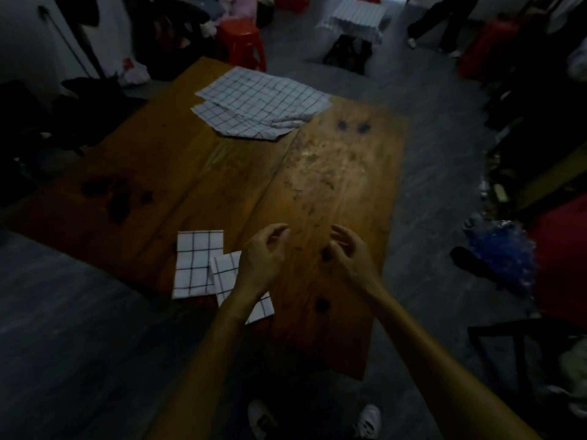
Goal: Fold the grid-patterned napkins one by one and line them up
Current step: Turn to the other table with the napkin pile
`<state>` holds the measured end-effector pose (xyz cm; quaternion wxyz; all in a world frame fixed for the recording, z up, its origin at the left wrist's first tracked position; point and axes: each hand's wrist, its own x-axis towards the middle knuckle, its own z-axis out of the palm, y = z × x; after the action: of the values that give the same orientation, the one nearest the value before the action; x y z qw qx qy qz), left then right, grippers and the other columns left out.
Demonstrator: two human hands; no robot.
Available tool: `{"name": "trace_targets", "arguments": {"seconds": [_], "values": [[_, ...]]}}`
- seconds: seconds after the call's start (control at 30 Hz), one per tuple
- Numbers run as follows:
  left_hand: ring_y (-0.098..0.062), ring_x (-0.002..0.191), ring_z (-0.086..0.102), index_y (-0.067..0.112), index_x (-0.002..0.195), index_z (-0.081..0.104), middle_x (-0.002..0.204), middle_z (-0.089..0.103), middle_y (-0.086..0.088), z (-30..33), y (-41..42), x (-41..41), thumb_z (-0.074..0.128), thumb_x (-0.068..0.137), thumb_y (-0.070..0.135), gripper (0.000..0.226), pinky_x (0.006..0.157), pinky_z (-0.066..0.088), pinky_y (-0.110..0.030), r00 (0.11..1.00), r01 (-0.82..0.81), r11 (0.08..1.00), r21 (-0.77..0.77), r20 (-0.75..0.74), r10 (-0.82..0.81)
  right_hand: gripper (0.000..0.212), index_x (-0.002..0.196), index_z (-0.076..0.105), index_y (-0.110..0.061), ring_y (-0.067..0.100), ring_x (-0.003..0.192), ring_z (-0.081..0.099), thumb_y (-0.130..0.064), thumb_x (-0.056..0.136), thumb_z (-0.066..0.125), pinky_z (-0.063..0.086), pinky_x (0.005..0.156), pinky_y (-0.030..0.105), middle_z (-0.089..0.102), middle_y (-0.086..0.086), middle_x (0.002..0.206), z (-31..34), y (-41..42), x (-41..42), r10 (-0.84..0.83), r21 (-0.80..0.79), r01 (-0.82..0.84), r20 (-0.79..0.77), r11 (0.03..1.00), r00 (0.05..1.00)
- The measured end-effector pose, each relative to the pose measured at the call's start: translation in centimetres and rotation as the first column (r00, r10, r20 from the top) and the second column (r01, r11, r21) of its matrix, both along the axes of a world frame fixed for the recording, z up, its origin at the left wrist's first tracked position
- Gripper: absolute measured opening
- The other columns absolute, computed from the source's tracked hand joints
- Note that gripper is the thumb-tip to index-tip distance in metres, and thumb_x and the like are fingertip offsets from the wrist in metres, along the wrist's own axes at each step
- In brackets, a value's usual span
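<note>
Hovering over the near end of the wooden table (317, 173), the left hand (262, 257) and the right hand (346, 252) both hang with fingers loosely curled and hold nothing; neither touches a cloth or the wood as far as the dim view shows. Two folded napkins lie at the near left edge: the first folded napkin (197, 263) sits flat and square, and the second folded napkin (227, 271) lies just beside it on the right, slightly tilted, with one corner overlapping its neighbour and the left wrist passing above it. They seem set there to start the row, out of the way of the working space in the middle. The unfolded napkins (260, 101) lie spread in a loose stack at the far end, well apart from both hands, likely kept there as the supply. By my reckoning two pieces are done and several remain, so the next step is probably a reach across the table to the stack. The tilted second piece may want straightening if the row is to look even. A red stool (241, 39) stands on the floor beyond the table.
</note>
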<state>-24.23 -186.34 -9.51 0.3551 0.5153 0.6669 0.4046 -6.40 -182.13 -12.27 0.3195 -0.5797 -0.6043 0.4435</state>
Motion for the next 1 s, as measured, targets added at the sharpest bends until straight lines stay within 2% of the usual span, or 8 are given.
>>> {"name": "trace_targets", "arguments": {"seconds": [0.07, 0.17, 0.27, 0.4, 0.5, 0.73, 0.9, 1.0], "values": [[-0.007, 0.107, 0.053, 0.018, 0.124, 0.056, 0.124, 0.058, 0.001, 1.7, 1.2, 2.3, 0.053, 0.094, 0.031, 0.033, 0.078, 0.045, -0.015, 0.998, 0.070, 0.997, 0.010, 0.004, -0.070, 0.043, 0.137, 0.044, -0.015, 0.008, 0.110, 0.052, -0.014, 0.095, 0.053, 0.046, 0.078, 0.011, 0.053, 0.004, 0.132, 1.4, 0.9, 2.6, -0.024, 0.045, 0.024, 0.004, 0.999, 1.000], [-0.012, 0.111, 0.055, 0.017, 0.125, 0.056, 0.126, 0.058, -0.002, 4.0, 2.9, 6.9, 0.055, 0.092, 0.032, 0.036, 0.088, 0.050, -0.032, 0.990, 0.127, 0.991, 0.032, -0.070, -0.125, 0.043, 0.137, 0.045, -0.018, 0.006, 0.107, 0.054, -0.019, 0.095, 0.055, 0.045, 0.078, 0.011, 0.054, 0.001, 0.133, 3.5, 2.4, 7.6, -0.035, 0.134, 0.026, 0.063, 0.991, 0.997], [-0.017, 0.116, 0.054, 0.015, 0.126, 0.056, 0.129, 0.057, -0.005, 6.0, 4.7, 12.7, 0.052, 0.092, 0.039, 0.042, 0.092, 0.047, -0.033, 0.971, 0.165, 0.985, 0.056, -0.186, -0.152, 0.041, 0.134, 0.049, -0.020, 0.007, 0.109, 0.055, -0.025, 0.094, 0.055, 0.043, 0.077, 0.010, 0.057, 0.002, 0.131, 5.6, 4.3, 14.0, -0.017, 0.255, -0.024, 0.158, 0.967, 0.987], [-0.018, 0.122, 0.049, 0.021, 0.135, 0.047, 0.136, 0.052, -0.004, 8.8, 7.4, 20.6, 0.030, 0.085, 0.071, 0.073, 0.100, 0.042, -0.038, 0.819, 0.291, 0.956, 0.031, -0.525, -0.232, 0.038, 0.131, 0.052, -0.019, 0.012, 0.104, 0.057, -0.027, 0.094, 0.054, 0.043, 0.079, 0.019, 0.059, 0.003, 0.125, 9.6, 7.5, 22.7, 0.019, 0.411, -0.160, 0.326, 0.898, 0.945], [-0.021, 0.122, 0.049, 0.020, 0.135, 0.047, 0.136, 0.052, -0.006, 11.8, 10.1, 26.4, 0.024, 0.083, 0.072, 0.077, 0.101, 0.041, -0.046, 0.785, 0.297, 0.953, 0.059, -0.583, -0.208, 0.037, 0.131, 0.052, -0.020, 0.018, 0.109, 0.057, -0.029, 0.095, 0.053, 0.044, 0.084, 0.023, 0.058, 0.003, 0.126, 12.8, 10.1, 29.3, 0.030, 0.436, -0.197, 0.362, 0.878, 0.932], [-0.020, 0.126, 0.046, 0.021, 0.133, 0.048, 0.141, 0.047, -0.003, 15.6, 16.3, 34.2, 0.034, 0.092, 0.059, 0.058, 0.100, 0.041, -0.041, 0.736, 0.305, 0.943, 0.136, -0.662, -0.143, 0.038, 0.130, 0.053, -0.020, 0.016, 0.113, 0.055, -0.032, 0.095, 0.052, 0.039, 0.082, 0.019, 0.058, 0.004, 0.129, 17.0, 16.4, 38.6, -0.021, 0.540, -0.195, 0.367, 0.819, 0.930], [-0.015, 0.128, 0.043, 0.022, 0.134, 0.048, 0.140, 0.048, 0.000, 15.1, 22.7, 37.1, 0.038, 0.096, 0.049, 0.047, 0.103, 0.036, -0.033, 0.694, 0.301, 0.946, 0.123, -0.709, -0.128, 0.039, 0.132, 0.052, -0.019, 0.015, 0.114, 0.055, -0.033, 0.095, 0.051, 0.038, 0.082, 0.019, 0.056, 0.005, 0.130, 15.9, 22.4, 41.0, -0.002, 0.515, -0.213, 0.385, 0.830, 0.923], [-0.015, 0.124, 0.046, 0.023, 0.134, 0.047, 0.138, 0.050, 0.000, 13.8, 28.2, 38.5, 0.038, 0.096, 0.049, 0.047, 0.099, 0.038, -0.031, 0.714, 0.276, 0.953, 0.124, -0.691, -0.117, 0.041, 0.133, 0.050, -0.021, 0.013, 0.114, 0.054, -0.035, 0.095, 0.051, 0.037, 0.081, 0.018, 0.056, 0.003, 0.131, 14.6, 27.5, 42.2, 0.011, 0.494, -0.240, 0.421, 0.835, 0.907]]}}
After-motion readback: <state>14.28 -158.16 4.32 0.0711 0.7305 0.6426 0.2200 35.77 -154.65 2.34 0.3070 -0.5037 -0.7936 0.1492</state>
